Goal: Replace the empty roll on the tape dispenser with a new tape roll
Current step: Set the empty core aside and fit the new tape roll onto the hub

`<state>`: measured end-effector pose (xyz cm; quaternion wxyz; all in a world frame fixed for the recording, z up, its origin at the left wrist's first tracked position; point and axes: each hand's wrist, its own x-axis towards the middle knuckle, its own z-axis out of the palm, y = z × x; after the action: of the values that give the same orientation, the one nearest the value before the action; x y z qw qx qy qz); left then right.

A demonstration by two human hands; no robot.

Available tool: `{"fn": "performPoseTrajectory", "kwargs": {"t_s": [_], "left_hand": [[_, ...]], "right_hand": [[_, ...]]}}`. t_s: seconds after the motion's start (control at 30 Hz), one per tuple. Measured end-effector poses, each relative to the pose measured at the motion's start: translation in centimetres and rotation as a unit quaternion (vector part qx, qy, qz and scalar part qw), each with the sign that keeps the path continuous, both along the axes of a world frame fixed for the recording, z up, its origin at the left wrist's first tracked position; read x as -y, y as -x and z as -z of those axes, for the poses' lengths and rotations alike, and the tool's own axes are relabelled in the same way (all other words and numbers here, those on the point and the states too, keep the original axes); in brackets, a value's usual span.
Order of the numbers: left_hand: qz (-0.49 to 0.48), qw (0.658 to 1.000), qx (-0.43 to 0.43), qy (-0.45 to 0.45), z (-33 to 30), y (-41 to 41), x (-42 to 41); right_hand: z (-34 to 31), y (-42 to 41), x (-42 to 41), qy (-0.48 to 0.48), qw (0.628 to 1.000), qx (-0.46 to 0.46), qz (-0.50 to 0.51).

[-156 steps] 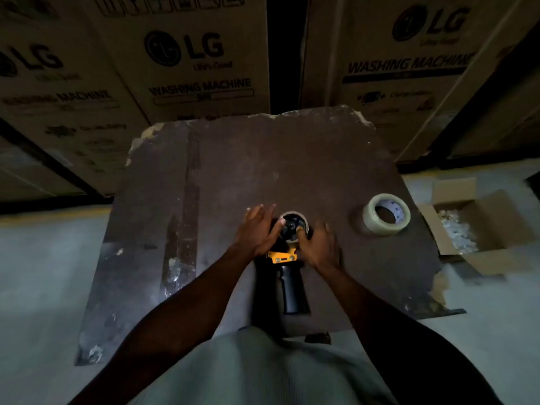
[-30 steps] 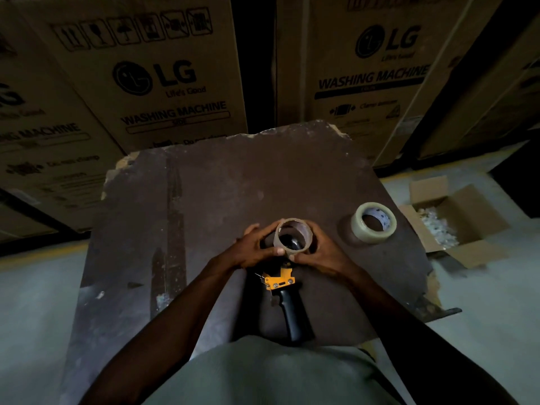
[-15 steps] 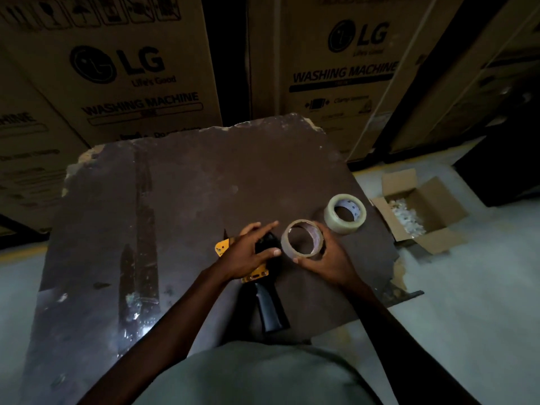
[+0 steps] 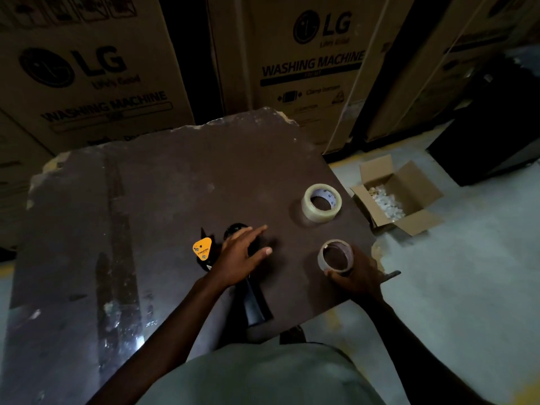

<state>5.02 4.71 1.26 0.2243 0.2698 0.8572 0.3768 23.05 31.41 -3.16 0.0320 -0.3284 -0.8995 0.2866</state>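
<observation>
Setting aside empty roll [image 4: 335,256] | right hand [image 4: 355,276] grips it at table [image 4: 152,176] edge | left hand [image 4: 238,258], fingers spread, rests on tape dispenser [image 4: 253,306] | new tape roll [image 4: 321,202] lies apart | advice: put core down clear, keep dispenser steady.
</observation>
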Motion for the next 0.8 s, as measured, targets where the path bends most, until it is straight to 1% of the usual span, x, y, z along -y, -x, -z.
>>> {"fn": "performPoseTrajectory", "kwargs": {"t_s": [0.1, 0.2, 0.27, 0.43, 0.57, 0.8], "left_hand": [[-0.004, 1.0, 0.006, 0.001, -1.1, -0.4, -0.3], [-0.018, 1.0, 0.006, -0.009, -1.7, -0.7, -0.6], [-0.026, 1.0, 0.004, -0.017, -1.9, -0.8, -0.8], [-0.06, 0.998, -0.01, -0.031, -2.0, -1.0, -1.5], [-0.084, 0.995, -0.035, -0.031, -1.9, -1.2, -2.0], [-0.135, 0.989, -0.034, -0.053, -1.8, -1.7, -2.3]], "right_hand": [[0.6, -0.7, -0.1, -0.026, 1.0, 0.014, 0.008], [-0.8, 0.0, 0.8, -0.036, 0.999, 0.008, 0.036], [-2.0, 0.9, 1.0, -0.045, 0.998, -0.011, 0.04], [-4.3, 5.0, -0.5, -0.073, 0.995, -0.063, 0.01], [-4.4, 9.1, -3.4, -0.079, 0.995, -0.024, -0.054], [-3.4, 15.4, -6.9, -0.024, 0.99, 0.057, -0.127]]}}
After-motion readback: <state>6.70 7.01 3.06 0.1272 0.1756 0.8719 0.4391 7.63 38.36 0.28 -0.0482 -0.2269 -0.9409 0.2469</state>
